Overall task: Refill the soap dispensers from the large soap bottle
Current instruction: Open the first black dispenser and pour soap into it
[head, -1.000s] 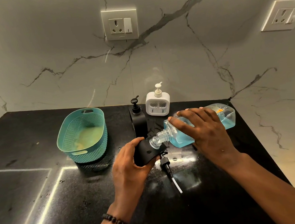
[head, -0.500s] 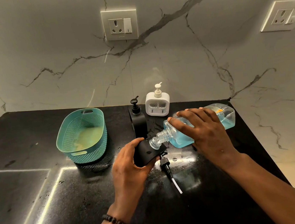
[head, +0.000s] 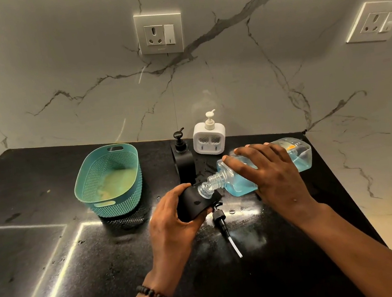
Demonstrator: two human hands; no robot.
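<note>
Nearest to me, my left forearm comes in from the bottom with a dark beaded bracelet [head: 154,296] on the wrist, and my right forearm crosses from the lower right corner. On the glossy black speckled stone counter [head: 57,276], just past the forearms, I see a detached black pump head with a clear dip tube [head: 224,228] lying flat, its tube pointing toward me, with a few wet droplets and a bright reflection beside it. My left hand [head: 172,222] has its fingers and thumb curled round a small matte black soap dispenser body [head: 192,204], which is tilted and has no pump on it. My right hand [head: 272,176] is wrapped over the top of the large clear square refill bottle of blue liquid soap [head: 299,155], held nearly on its side with the blue liquid pooled along its lower wall; its ribbed open neck touches the top of the black body, though I cannot tell whether soap is flowing. To the left stands a teal perforated oval plastic basket [head: 122,199] with something pale yellow inside. Farther back, a second black dispenser with its pump fitted [head: 182,159] stands upright, and just beside it on the right a white square dispenser with a cream pump [head: 209,138] sits close to the grey-veined marble wall [head: 58,79], which carries two white socket plates [head: 159,33].
</note>
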